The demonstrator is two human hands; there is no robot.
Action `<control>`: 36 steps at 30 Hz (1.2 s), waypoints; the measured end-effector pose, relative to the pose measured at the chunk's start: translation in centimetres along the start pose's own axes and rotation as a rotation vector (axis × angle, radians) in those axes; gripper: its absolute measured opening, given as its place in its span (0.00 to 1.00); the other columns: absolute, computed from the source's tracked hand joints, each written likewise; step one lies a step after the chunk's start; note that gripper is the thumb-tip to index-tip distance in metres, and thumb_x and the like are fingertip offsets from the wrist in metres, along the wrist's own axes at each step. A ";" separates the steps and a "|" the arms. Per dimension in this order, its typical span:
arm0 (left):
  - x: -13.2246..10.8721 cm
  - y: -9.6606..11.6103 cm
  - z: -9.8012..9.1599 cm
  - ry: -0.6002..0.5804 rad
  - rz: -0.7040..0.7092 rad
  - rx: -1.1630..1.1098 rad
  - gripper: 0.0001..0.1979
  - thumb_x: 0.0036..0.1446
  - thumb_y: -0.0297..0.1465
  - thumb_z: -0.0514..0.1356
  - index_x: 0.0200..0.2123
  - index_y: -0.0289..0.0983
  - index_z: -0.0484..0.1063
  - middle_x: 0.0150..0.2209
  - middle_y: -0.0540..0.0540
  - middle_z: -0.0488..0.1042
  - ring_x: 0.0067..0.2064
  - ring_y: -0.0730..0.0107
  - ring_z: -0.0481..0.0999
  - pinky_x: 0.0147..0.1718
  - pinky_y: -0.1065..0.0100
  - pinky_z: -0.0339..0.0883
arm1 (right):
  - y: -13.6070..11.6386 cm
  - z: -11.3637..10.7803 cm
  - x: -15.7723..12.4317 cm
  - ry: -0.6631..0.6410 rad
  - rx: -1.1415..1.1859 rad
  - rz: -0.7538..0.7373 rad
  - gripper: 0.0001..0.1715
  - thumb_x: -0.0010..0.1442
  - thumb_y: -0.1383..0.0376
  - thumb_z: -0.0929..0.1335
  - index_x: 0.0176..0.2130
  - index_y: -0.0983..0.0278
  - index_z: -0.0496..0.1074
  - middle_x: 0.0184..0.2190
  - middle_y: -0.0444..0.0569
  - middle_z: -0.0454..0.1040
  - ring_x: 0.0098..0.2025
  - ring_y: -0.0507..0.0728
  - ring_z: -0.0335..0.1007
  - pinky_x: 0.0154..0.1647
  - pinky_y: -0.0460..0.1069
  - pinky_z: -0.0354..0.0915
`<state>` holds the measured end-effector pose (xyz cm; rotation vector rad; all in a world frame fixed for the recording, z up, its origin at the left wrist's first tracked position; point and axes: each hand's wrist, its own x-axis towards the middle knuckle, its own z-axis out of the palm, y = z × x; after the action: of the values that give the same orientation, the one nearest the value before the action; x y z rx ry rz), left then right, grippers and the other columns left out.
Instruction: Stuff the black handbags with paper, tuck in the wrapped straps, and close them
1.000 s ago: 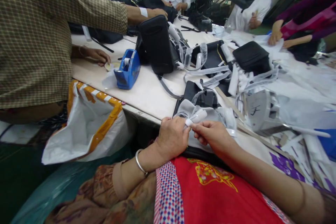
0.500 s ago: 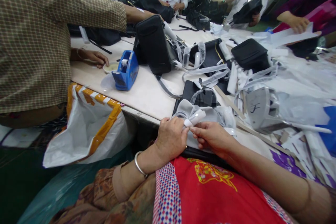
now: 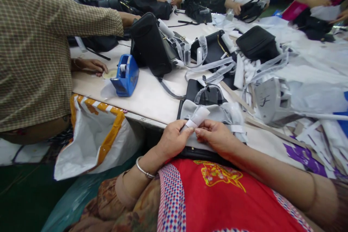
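Observation:
My left hand (image 3: pixel 174 138) pinches a small roll of white wrapping (image 3: pixel 199 115) between thumb and fingers. Close beside it, my right hand (image 3: pixel 217 138) has thumb and fingertips pressed together at the roll's lower end; whatever lies between them is too small to make out. Under both hands a black bag (image 3: pixel 193 92) lies at the table edge, with grey lining (image 3: pixel 217 113) showing and clear plastic wrapped round its handle. The bag's near edge touches the red apron.
A blue tape dispenser (image 3: pixel 126 76) stands left of more black bags (image 3: pixel 152 43). A grey dispenser (image 3: pixel 268 101) and white scraps lie right. A white sack (image 3: pixel 84 141) hangs at the left edge. A person in a checked shirt (image 3: pixel 32 58) reaches over the table.
My left hand has turned so that its thumb lies along the white roll, which shows more fully. The view has shifted slightly. At the back right, people's hands and a black bag have moved.

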<state>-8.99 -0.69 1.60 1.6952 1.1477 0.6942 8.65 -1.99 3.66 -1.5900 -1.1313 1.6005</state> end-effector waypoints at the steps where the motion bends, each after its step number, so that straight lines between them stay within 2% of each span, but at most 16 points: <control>1: 0.0 0.0 -0.1 -0.018 -0.017 -0.046 0.13 0.63 0.36 0.56 0.44 0.35 0.76 0.37 0.46 0.78 0.38 0.66 0.74 0.37 0.69 0.67 | 0.0 0.0 0.1 0.005 -0.031 -0.017 0.18 0.49 0.55 0.73 0.34 0.66 0.72 0.22 0.42 0.71 0.25 0.51 0.65 0.28 0.47 0.63; 4: 0.0 -0.3 -0.2 -0.049 -0.056 -0.167 0.15 0.63 0.38 0.56 0.44 0.34 0.76 0.36 0.46 0.77 0.37 0.67 0.73 0.35 0.70 0.66 | -0.3 -0.2 0.3 0.010 -0.133 -0.065 0.18 0.51 0.53 0.71 0.31 0.66 0.72 0.23 0.43 0.72 0.24 0.50 0.64 0.26 0.46 0.61; 8: 0.2 -0.7 -0.1 -0.068 -0.123 -0.342 0.17 0.62 0.41 0.57 0.43 0.34 0.76 0.35 0.46 0.77 0.36 0.68 0.73 0.34 0.70 0.66 | -0.6 -0.5 0.5 0.017 -0.292 -0.096 0.22 0.54 0.50 0.70 0.23 0.65 0.71 0.18 0.43 0.69 0.21 0.50 0.60 0.23 0.45 0.56; 10: 0.3 -0.8 -0.1 -0.084 -0.156 -0.447 0.18 0.60 0.43 0.59 0.42 0.33 0.76 0.35 0.46 0.76 0.34 0.69 0.72 0.33 0.71 0.65 | -0.5 -0.5 0.5 -0.003 -0.266 -0.115 0.22 0.54 0.50 0.69 0.22 0.65 0.71 0.17 0.43 0.68 0.22 0.50 0.60 0.23 0.46 0.57; 15: 0.6 -0.8 -0.1 -0.128 -0.235 -0.642 0.20 0.56 0.46 0.62 0.39 0.32 0.76 0.32 0.46 0.76 0.30 0.73 0.70 0.31 0.72 0.63 | -0.1 -0.3 0.5 -0.063 -0.051 -0.081 0.14 0.51 0.55 0.70 0.26 0.65 0.72 0.21 0.43 0.71 0.24 0.50 0.63 0.27 0.46 0.61; 19: 0.6 -0.9 0.1 -0.157 -0.253 -0.721 0.20 0.56 0.45 0.63 0.40 0.32 0.75 0.31 0.46 0.75 0.29 0.73 0.70 0.30 0.72 0.62 | -0.3 -0.2 0.6 -0.066 -0.074 -0.015 0.10 0.52 0.60 0.68 0.25 0.64 0.71 0.21 0.42 0.71 0.22 0.49 0.62 0.25 0.45 0.59; 23: 0.5 -0.8 0.0 -0.145 -0.237 -0.606 0.21 0.58 0.46 0.60 0.43 0.33 0.74 0.33 0.47 0.75 0.31 0.71 0.71 0.32 0.70 0.64 | -0.9 -0.4 0.2 -0.090 -0.121 -0.006 0.07 0.52 0.64 0.66 0.28 0.64 0.73 0.23 0.41 0.72 0.23 0.49 0.62 0.26 0.45 0.60; 25: 0.5 -0.5 0.0 -0.090 -0.173 -0.400 0.19 0.61 0.45 0.57 0.43 0.35 0.74 0.34 0.46 0.75 0.34 0.69 0.72 0.34 0.69 0.65 | -1.1 -0.6 -0.4 -0.143 -0.208 -0.069 0.10 0.54 0.65 0.65 0.34 0.64 0.76 0.25 0.42 0.74 0.24 0.51 0.64 0.26 0.46 0.61; 27: 0.6 -0.2 -0.1 0.020 -0.078 -0.075 0.17 0.60 0.44 0.59 0.37 0.35 0.75 0.34 0.46 0.72 0.36 0.68 0.70 0.35 0.68 0.64 | -1.4 -1.1 -1.3 -0.166 -0.384 -0.188 0.14 0.56 0.65 0.65 0.40 0.63 0.77 0.28 0.44 0.76 0.28 0.53 0.68 0.30 0.48 0.64; 29: 0.6 0.3 0.0 0.131 -0.002 0.228 0.15 0.54 0.43 0.64 0.29 0.36 0.73 0.32 0.47 0.70 0.36 0.66 0.69 0.36 0.67 0.64 | -1.5 -2.0 -2.3 -0.108 -0.561 -0.370 0.15 0.59 0.65 0.65 0.44 0.63 0.77 0.35 0.48 0.78 0.34 0.56 0.72 0.37 0.51 0.68; 31: 0.8 0.7 0.0 0.183 0.020 0.375 0.14 0.50 0.40 0.66 0.26 0.36 0.70 0.31 0.47 0.69 0.37 0.65 0.69 0.37 0.66 0.64 | -1.5 -3.6 -3.1 0.051 -0.690 -0.581 0.17 0.61 0.66 0.64 0.48 0.63 0.76 0.43 0.53 0.77 0.43 0.59 0.73 0.46 0.54 0.69; 32: 0.9 0.9 0.0 0.176 0.000 0.373 0.13 0.51 0.39 0.66 0.27 0.36 0.70 0.32 0.47 0.70 0.37 0.65 0.70 0.37 0.66 0.64 | -1.3 -4.6 -3.4 0.169 -0.742 -0.671 0.17 0.62 0.65 0.64 0.49 0.64 0.75 0.46 0.56 0.76 0.47 0.61 0.72 0.51 0.56 0.67; 34: 1.1 1.1 0.0 0.091 -0.099 0.217 0.11 0.55 0.38 0.62 0.33 0.35 0.72 0.32 0.46 0.72 0.35 0.66 0.72 0.36 0.66 0.66 | -0.7 -6.8 -3.6 0.423 -0.833 -0.768 0.19 0.62 0.64 0.65 0.51 0.66 0.74 0.51 0.60 0.73 0.54 0.65 0.68 0.58 0.61 0.63; 36: 1.4 1.1 -0.1 -0.037 -0.224 -0.039 0.15 0.60 0.39 0.56 0.44 0.34 0.71 0.32 0.46 0.75 0.32 0.67 0.74 0.31 0.67 0.67 | 0.5 -8.9 -3.4 0.577 -0.872 -0.722 0.22 0.61 0.62 0.66 0.52 0.67 0.73 0.52 0.62 0.72 0.56 0.68 0.66 0.58 0.64 0.63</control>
<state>-8.10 0.45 2.52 1.5127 1.2662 0.5393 17.84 -3.81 5.59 -1.6451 -1.8673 0.1269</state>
